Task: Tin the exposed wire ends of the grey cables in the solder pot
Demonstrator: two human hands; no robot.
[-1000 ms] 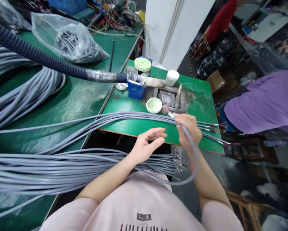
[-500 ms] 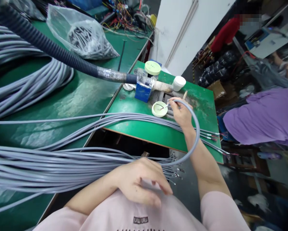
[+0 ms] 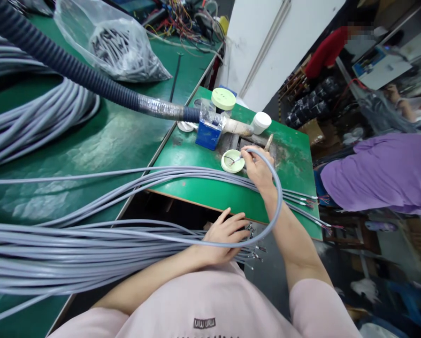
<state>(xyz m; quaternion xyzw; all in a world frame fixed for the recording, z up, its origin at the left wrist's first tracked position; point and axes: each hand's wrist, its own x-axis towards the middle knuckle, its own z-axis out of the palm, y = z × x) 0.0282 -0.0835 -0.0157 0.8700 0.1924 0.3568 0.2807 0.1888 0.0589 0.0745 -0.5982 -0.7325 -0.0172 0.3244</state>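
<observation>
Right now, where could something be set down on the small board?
Bare: the right end of the board, between right hand and edge, beyond the cables; also the strip between cables and front edge. Crowded: the middle, with bowl, blue box and nozzle.

green worktop, pale green dish near middle, white tub and blue box farther back, gray cables across front, adjoining left worktop, clear bag, coiled gray cables
</observation>
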